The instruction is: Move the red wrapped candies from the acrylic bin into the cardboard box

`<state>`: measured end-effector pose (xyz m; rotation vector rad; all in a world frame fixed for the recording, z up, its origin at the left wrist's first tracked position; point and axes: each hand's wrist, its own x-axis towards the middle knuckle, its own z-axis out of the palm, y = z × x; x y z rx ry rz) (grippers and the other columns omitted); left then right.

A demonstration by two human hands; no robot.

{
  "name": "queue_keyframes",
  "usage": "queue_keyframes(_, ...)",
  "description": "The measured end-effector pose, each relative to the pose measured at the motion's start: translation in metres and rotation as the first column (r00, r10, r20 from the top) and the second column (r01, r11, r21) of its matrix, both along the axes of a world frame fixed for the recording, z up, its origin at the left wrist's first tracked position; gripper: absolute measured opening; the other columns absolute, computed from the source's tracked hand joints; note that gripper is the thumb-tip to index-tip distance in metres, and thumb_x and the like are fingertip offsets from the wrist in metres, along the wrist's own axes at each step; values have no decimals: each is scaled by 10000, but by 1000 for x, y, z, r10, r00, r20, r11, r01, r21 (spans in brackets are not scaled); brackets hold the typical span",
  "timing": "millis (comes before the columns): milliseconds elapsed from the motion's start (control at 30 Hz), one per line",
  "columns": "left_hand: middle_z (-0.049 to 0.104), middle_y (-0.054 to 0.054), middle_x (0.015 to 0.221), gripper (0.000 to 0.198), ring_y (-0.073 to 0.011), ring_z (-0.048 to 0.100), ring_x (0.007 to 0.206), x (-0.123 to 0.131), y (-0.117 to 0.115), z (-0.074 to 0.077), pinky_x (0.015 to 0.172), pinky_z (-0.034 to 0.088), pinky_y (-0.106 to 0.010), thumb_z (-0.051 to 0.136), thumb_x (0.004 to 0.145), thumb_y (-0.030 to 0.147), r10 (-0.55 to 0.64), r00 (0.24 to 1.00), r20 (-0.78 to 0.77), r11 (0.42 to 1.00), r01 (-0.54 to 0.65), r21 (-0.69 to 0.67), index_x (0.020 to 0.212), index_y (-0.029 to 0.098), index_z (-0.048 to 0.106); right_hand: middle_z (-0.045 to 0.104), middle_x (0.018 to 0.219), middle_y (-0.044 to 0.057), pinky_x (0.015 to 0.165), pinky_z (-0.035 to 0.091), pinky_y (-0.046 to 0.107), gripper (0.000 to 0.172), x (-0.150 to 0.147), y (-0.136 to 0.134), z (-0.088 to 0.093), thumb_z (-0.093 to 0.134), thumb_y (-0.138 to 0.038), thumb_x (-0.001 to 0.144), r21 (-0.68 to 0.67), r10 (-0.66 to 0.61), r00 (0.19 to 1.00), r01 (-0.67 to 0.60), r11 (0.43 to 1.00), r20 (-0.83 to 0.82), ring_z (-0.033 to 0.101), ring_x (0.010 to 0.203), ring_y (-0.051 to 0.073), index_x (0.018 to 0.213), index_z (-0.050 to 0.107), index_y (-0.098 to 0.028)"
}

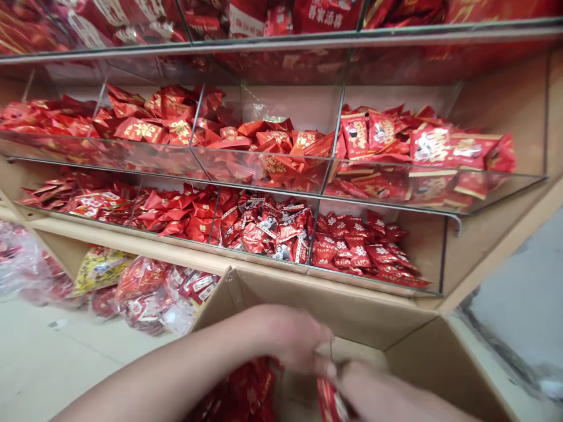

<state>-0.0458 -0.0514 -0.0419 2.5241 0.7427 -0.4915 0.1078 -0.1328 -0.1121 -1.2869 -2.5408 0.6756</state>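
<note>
Inside the open cardboard box (334, 299), my two hands meet, both blurred by motion. My left hand (294, 340) reaches in from the lower left, its fingers bent toward the right hand; what they hold, if anything, is smeared. From the lower right comes my right hand (369, 384), closed at the top of a red packet (328, 400) that hangs down below the fingers. More red wrapped packets (246, 390) lie at the box's left side, partly hidden under my left forearm.
Behind the box stands a wooden shelf unit with clear dividers (264, 181), its compartments full of red packets. Plastic bags of packets (141, 293) lie at lower left by the tiled floor (65, 363). A grey wall (528, 293) is at right.
</note>
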Motion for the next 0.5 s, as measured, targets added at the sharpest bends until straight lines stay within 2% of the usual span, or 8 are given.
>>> queue_keyframes(67, 578, -128, 1088, 512, -255, 563, 932, -1, 4, 7, 733, 436, -332, 448, 768, 438, 27, 966, 256, 998, -13, -59, 1203, 168, 438, 572, 798, 5, 610, 430, 240, 118, 1, 18, 19, 557, -235, 708, 56, -74, 996, 77, 995, -50, 538, 697, 126, 801, 513, -176)
queue_keyframes(133, 605, -72, 1022, 421, -183, 567, 885, 2, 7, 8, 730, 429, -262, 486, 772, 353, 74, 873, 482, 988, 1, -154, 1155, 179, 467, 566, 799, 20, 609, 412, 247, 88, 7, 27, 35, 523, -210, 719, 131, -165, 979, 180, 975, -118, 529, 709, 133, 786, 479, -174)
queue_keyframes(200, 622, -30, 916, 293, -139, 563, 823, 7, 8, 5, 716, 423, -225, 505, 769, 265, 153, 776, 612, 973, -8, -232, 1047, 174, 529, 573, 805, 26, 610, 410, 250, 109, 14, 29, 43, 532, -230, 721, 150, -205, 958, 237, 960, -201, 526, 705, 134, 799, 477, -176)
queue_keyframes(300, 611, -8, 841, 197, -115, 548, 784, 15, 9, -3, 715, 424, -221, 509, 768, 235, 324, 670, 668, 923, -69, -378, 940, 162, 570, 596, 898, 40, 660, 432, 264, 244, 23, 27, 45, 542, -297, 737, 64, -248, 887, 294, 954, -389, 541, 754, 139, 950, 490, -191)
queue_keyframes(367, 599, 1, 789, 192, -98, 544, 722, 18, 10, -5, 672, 437, -215, 513, 768, 264, 475, 610, 634, 845, -114, -523, 915, 159, 577, 604, 924, 40, 651, 445, 258, 273, 26, 26, 44, 500, -339, 772, -49, -307, 799, 330, 943, -517, 553, 755, 135, 1009, 487, -204)
queue_keyframes(433, 585, 8, 738, 200, -81, 534, 659, 19, 11, -5, 620, 446, -203, 528, 758, 301, 598, 557, 577, 756, -151, -637, 876, 150, 587, 611, 889, 31, 621, 449, 242, 256, 28, 28, 45, 479, -369, 783, -160, -377, 705, 356, 921, -601, 559, 726, 125, 974, 508, -201)
queue_keyframes(500, 578, 11, 716, 207, -72, 525, 634, 19, 10, -3, 592, 448, -194, 549, 742, 318, 662, 516, 544, 702, -174, -690, 845, 146, 600, 608, 788, 15, 591, 443, 230, 246, 28, 30, 47, 499, -390, 767, -250, -434, 638, 361, 898, -636, 552, 665, 111, 898, 523, -184)
